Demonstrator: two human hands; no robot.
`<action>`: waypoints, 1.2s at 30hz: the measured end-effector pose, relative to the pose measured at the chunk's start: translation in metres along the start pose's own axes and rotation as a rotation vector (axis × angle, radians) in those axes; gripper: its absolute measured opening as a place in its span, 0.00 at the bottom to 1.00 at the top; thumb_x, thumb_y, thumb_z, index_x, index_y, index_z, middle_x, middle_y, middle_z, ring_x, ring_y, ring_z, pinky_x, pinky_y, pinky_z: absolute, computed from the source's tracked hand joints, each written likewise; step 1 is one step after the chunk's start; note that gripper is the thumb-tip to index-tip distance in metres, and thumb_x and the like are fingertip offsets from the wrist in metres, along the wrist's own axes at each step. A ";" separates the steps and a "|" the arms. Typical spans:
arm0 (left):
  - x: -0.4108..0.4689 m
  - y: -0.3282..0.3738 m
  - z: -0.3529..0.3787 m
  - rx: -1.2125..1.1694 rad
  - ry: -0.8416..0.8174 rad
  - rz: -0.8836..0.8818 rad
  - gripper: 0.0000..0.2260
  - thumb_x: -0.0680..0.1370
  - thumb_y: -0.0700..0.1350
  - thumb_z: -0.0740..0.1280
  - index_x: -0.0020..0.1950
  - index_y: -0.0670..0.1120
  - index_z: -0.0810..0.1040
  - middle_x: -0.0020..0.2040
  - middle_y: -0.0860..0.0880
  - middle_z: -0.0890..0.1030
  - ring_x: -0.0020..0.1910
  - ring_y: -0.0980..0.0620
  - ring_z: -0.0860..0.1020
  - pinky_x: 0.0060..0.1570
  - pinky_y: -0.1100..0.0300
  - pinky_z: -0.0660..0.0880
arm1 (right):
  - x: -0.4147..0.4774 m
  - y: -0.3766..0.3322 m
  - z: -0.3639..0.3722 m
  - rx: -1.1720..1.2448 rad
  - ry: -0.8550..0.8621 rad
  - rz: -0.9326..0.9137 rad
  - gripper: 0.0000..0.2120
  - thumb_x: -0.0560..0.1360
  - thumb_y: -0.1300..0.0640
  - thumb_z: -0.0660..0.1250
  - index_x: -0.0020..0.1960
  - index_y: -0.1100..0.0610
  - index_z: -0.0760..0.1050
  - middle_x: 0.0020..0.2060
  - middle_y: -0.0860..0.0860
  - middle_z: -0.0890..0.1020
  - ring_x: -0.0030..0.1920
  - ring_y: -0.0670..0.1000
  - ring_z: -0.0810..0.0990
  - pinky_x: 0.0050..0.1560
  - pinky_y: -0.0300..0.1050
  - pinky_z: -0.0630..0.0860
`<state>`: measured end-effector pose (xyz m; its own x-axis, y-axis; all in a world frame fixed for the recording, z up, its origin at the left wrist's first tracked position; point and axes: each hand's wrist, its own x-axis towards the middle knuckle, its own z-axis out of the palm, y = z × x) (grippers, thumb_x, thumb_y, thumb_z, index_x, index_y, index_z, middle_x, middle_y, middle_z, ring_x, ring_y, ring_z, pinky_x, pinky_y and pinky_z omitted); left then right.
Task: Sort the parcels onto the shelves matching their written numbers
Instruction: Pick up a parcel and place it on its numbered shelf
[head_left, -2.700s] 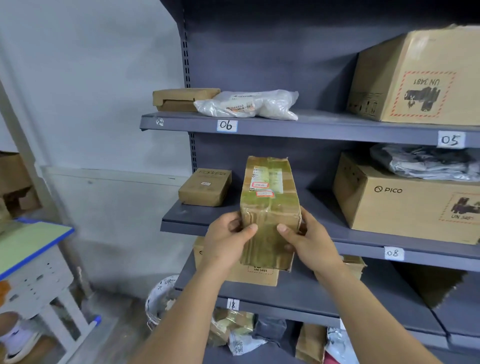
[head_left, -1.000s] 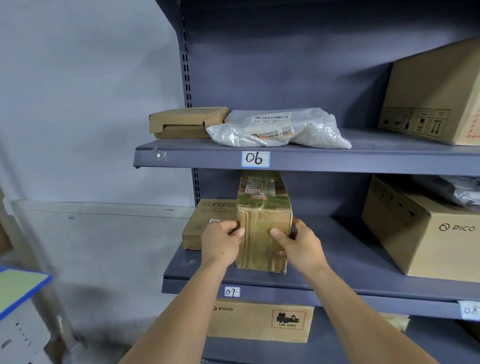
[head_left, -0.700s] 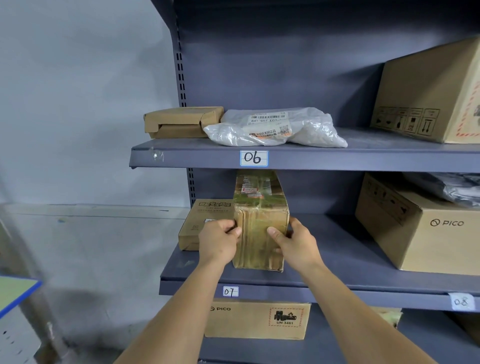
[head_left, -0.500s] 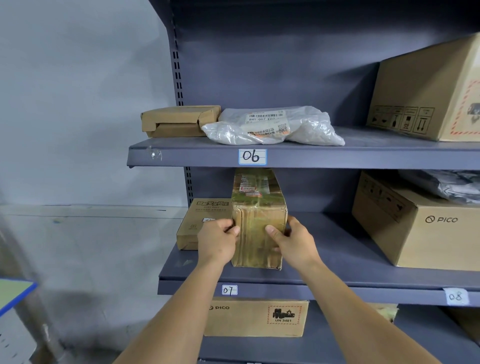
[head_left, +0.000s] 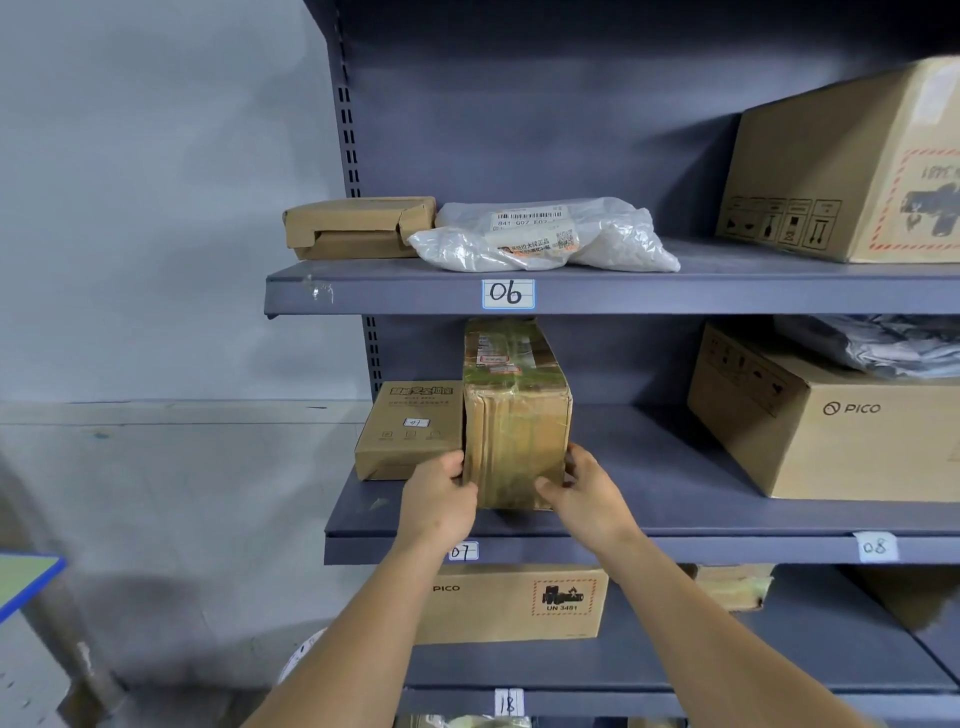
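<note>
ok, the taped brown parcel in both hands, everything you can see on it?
The taped parcel is a brown cardboard box wrapped in glossy clear tape, its long side running back into the shelving. Its top carries white labels with red marks; the text is unreadable. It appears to sit on the shelf tagged 07, close against a small flat box on its left. The left hand grips its lower left front edge, the right hand the lower right.

Parcel (head_left: 514, 421) on shelf 07 (head_left: 675, 499) — right of box (head_left: 410, 431).
</note>
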<state>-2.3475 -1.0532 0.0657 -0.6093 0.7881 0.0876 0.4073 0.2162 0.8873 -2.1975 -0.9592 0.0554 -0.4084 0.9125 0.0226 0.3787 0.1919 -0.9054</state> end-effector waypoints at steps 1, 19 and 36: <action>-0.003 -0.004 -0.002 0.011 -0.011 -0.010 0.18 0.79 0.35 0.64 0.67 0.49 0.78 0.58 0.54 0.81 0.60 0.53 0.78 0.61 0.61 0.71 | -0.005 0.002 0.001 -0.023 0.005 0.012 0.25 0.79 0.53 0.68 0.74 0.49 0.66 0.65 0.45 0.77 0.66 0.52 0.76 0.61 0.46 0.73; -0.091 -0.027 0.022 0.292 -0.258 -0.007 0.23 0.82 0.54 0.63 0.75 0.47 0.69 0.73 0.50 0.72 0.71 0.51 0.72 0.69 0.58 0.66 | -0.104 0.039 -0.011 -0.397 -0.084 0.123 0.24 0.82 0.47 0.62 0.76 0.55 0.67 0.70 0.51 0.75 0.66 0.53 0.75 0.57 0.41 0.71; -0.248 0.026 0.150 0.332 -0.458 0.029 0.26 0.81 0.56 0.63 0.76 0.48 0.67 0.75 0.51 0.70 0.73 0.50 0.69 0.70 0.57 0.66 | -0.252 0.131 -0.168 -0.445 -0.087 0.268 0.21 0.82 0.43 0.60 0.70 0.53 0.70 0.63 0.52 0.79 0.62 0.55 0.76 0.56 0.45 0.71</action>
<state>-2.0835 -1.1566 -0.0015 -0.2671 0.9501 -0.1612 0.6566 0.3019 0.6911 -1.9059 -1.1039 0.0025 -0.3095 0.9207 -0.2376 0.7879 0.1084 -0.6062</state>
